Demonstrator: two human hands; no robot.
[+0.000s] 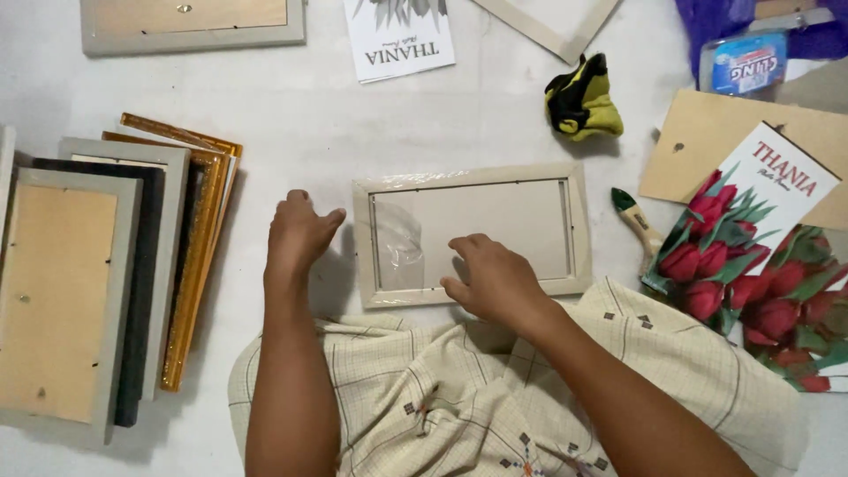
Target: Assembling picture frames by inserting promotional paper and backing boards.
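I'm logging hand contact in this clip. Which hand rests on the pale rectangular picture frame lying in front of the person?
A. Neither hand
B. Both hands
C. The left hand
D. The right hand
D: the right hand lies on the pale rectangular picture frame, while the left hand rests on the white floor beside it.

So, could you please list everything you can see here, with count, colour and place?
picture frame: one, beige, centre, face down
stacked frames: several, grey, black and gold, left
frame: one, grey, top left
frame corner: one, beige, top edge
printed card: one, white, top centre
cloth: one, yellow and black, upper right
brush: one, green-tipped, right of centre
tulip prints: at least two, red, right
backing board: one, brown, right
left hand: on the floor beside the frame
right hand: on the frame's lower edge
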